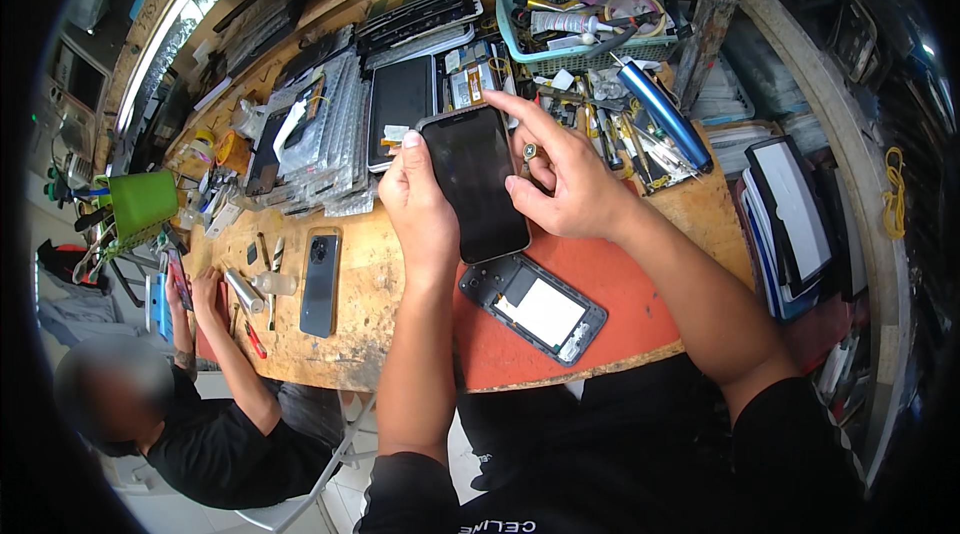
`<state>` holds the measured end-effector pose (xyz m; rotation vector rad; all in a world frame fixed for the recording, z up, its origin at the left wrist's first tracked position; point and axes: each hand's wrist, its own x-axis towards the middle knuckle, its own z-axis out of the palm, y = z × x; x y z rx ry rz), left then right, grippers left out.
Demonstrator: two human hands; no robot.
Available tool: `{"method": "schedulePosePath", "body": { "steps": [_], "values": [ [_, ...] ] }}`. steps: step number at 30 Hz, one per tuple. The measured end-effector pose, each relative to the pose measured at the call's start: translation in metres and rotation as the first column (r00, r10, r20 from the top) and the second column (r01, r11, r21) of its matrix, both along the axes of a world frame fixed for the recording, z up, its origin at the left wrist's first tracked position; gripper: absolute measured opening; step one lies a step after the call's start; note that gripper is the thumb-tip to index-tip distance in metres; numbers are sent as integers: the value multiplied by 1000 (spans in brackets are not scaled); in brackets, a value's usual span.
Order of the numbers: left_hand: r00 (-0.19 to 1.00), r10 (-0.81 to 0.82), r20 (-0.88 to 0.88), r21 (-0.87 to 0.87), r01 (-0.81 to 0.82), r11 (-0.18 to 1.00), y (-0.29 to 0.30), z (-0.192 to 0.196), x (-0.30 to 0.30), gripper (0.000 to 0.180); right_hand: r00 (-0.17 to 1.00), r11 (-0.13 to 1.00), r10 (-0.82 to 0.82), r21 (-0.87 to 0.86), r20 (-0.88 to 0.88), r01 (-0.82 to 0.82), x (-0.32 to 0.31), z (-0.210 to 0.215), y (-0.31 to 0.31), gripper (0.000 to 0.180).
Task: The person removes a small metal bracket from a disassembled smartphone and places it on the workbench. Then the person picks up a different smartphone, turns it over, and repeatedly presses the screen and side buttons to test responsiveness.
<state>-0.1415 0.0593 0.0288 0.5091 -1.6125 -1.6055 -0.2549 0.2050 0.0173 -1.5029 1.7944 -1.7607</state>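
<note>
Scuffed wooden workbench (pixel 372 259), pale tiled floor (pixel 343 502), white-framed chair (pixel 290 513)

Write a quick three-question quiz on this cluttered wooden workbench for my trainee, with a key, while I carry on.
1. True or false: the person's bare left hand holds the black-screened rectangular phone.

2. Which of these lies on the flat red mat?
A) the lime-green plastic bin
B) the dark grey phone frame with a white rectangle
C) the looped yellow cord

3. Fill in left or right: in this view, the shiny blue cylindrical tool lies to the ____ of the left-hand end of the pale teal plastic basket.

Key: 1 true; 2 B; 3 right.
</note>
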Motion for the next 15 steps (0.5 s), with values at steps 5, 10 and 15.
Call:
{"method": "schedulePosePath", "body": {
  "steps": [5, 10, 15],
  "values": [
    [996, 81, -33, -59, -83, 995, 9, -8, -6, 48, 995, 997, -75, 4, -63, 76, 3, -10, -5, 97],
    [995, 93, -34, -129, -97, 987, -7, -7, -3, 50, 986, 986, -26, 158, -162, 52, 5, -13, -5, 122],
    [989, 115, -89, 43, -111, 993, -19, 0, 0, 48, 978, 956, 85, 293, -192, -25, 8, -12, -5, 130]
  ]
}}
